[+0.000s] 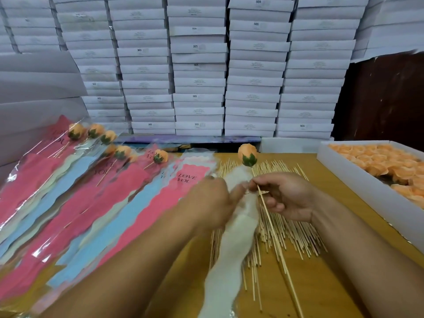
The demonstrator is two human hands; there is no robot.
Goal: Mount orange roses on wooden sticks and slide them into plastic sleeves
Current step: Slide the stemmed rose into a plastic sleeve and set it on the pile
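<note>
Rose (247,153) above right hand (286,198) grip

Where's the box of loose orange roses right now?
In the head view, the white box of loose roses sits at the table's far right edge, right of the stick pile and the right hand.

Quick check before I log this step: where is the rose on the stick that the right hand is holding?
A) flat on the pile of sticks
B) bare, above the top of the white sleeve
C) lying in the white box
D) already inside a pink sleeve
B: the right hand pinches the stick, and its rose stands uncovered above the top of the white sleeve that the left hand holds.
</note>
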